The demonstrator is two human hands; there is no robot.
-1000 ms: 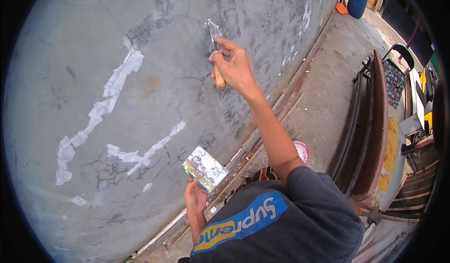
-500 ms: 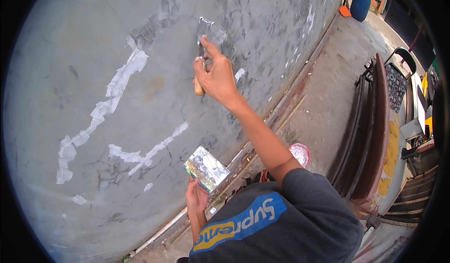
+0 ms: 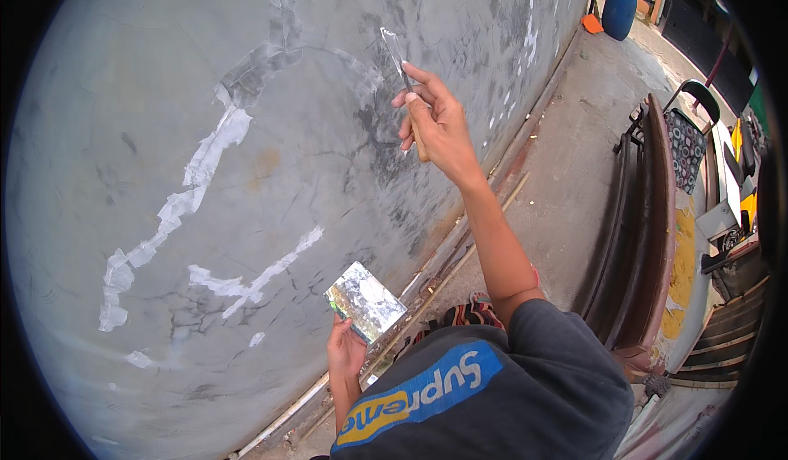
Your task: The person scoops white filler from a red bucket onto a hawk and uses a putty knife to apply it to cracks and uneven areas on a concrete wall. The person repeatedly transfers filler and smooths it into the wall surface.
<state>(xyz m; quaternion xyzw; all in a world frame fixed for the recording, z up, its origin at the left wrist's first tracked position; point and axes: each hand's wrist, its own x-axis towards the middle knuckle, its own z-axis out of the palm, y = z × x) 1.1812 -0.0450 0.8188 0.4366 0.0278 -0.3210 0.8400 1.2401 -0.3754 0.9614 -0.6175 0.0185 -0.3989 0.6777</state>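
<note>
A putty knife (image 3: pixel 394 53) with a thin blade and a wooden handle is in my right hand (image 3: pixel 443 132). White paste lies along the tip of its blade, which is turned edge-on near the grey wall (image 3: pixel 164 41). My index finger is stretched along the blade, and my thumb presses the handle. Lower down, my left hand (image 3: pixel 346 353) grips the edge of a small flat rectangular board (image 3: pixel 366 300) smeared with white and grey paste. White putty patches (image 3: pixel 217 150) run in jagged lines over the wall's cracks. Whether the blade touches the wall, I cannot tell.
A pipe (image 3: pixel 513 201) runs along the wall's foot. To the right stand a long brown bench (image 3: pixel 657 238) and a chair with a patterned seat (image 3: pixel 686 144). A blue barrel (image 3: pixel 619 9) and an orange scoop-like thing (image 3: pixel 592 23) are at the far end.
My right hand has moved right with the putty knife, turning the blade from flat toward the wall to edge-on. The pink-rimmed bucket is now almost hidden behind my arm. My left hand still holds the board.
</note>
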